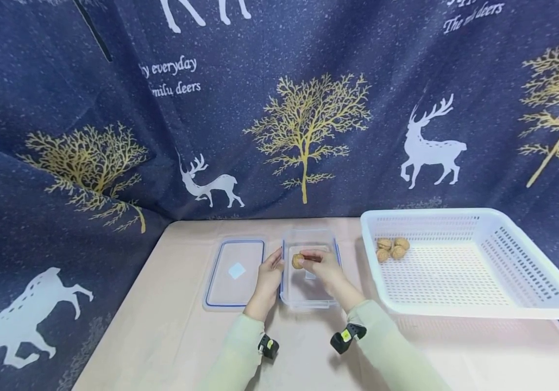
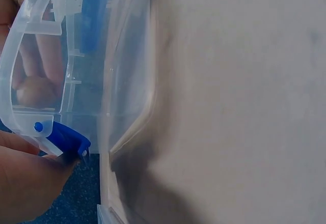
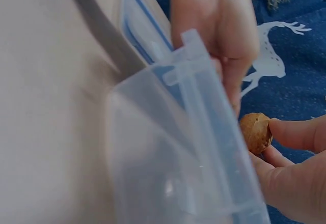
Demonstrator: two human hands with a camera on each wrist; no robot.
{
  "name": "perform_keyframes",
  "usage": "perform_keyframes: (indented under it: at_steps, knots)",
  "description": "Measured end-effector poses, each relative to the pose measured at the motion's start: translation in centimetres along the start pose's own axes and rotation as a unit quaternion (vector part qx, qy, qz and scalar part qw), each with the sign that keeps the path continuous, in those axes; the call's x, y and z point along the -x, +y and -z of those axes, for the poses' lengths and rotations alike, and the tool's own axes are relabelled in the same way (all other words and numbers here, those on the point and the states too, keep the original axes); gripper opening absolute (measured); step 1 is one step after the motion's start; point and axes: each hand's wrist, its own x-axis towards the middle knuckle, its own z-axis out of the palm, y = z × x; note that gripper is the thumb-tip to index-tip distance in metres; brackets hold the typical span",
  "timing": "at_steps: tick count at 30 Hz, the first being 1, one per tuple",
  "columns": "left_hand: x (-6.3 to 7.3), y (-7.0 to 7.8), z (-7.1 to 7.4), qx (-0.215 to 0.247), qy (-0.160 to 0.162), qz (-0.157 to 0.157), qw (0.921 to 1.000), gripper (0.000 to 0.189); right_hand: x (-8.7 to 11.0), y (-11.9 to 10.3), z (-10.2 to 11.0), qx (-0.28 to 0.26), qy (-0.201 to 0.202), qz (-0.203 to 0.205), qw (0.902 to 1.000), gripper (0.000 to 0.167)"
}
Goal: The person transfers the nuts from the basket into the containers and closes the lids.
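A walnut (image 1: 297,261) is pinched between the thumb and fingers of my right hand (image 1: 325,269). The hand holds it over a clear plastic box (image 1: 308,303) with blue side latches. Against the box's left wall rests my left hand (image 1: 268,279), its fingers loosely extended beside the rim. In the left wrist view, part of that hand (image 2: 30,183) lies beside a blue latch (image 2: 63,137). The right wrist view shows the walnut (image 3: 255,132) between fingertips, beyond the box's translucent wall (image 3: 153,158).
Left of the box lies its clear lid (image 1: 223,288) with a blue seal. On the right stands a white perforated basket (image 1: 455,271), with several walnuts (image 1: 398,251) in its left corner. Dark blue cloth (image 1: 240,119) printed with deer and trees hangs behind the table.
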Motion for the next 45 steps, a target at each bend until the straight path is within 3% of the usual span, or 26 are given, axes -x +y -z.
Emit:
perform_keyframes:
  at_steps: [7, 16, 26, 33, 39, 45]
  knots:
    - [0.1, -0.2, -0.4, -0.003, 0.016, -0.009, 0.9998, 0.043, 0.0, 1.0, -0.6, -0.004, 0.003, -0.024, 0.9997, 0.031]
    - [0.0, -0.4, -0.7, -0.017, 0.044, -0.023, 0.9986, 0.041, -0.1, 1.3, -1.2, 0.032, 0.003, -0.036, 0.9988, 0.03]
    - [0.9, -0.4, -0.6, -0.023, 0.044, 0.002, 0.9988, 0.044, -0.1, 1.4, -1.0, 0.065, -0.014, -0.068, 0.9954, 0.034]
    - [1.5, -0.7, -0.8, -0.025, 0.045, -0.011, 0.9986, 0.043, -0.2, 1.5, -0.6, 0.071, -0.009, -0.037, 0.9967, 0.041]
    - [2.1, -0.9, -0.9, -0.017, 0.043, -0.025, 0.9986, 0.043, -0.5, -0.2, 0.0, 0.064, -0.012, -0.007, 0.9979, 0.036]
    - [2.7, -0.9, -0.9, -0.029, 0.044, -0.045, 0.9976, 0.043, -0.9, -4.0, 1.1, 0.069, -0.031, 0.015, 0.997, 0.04]
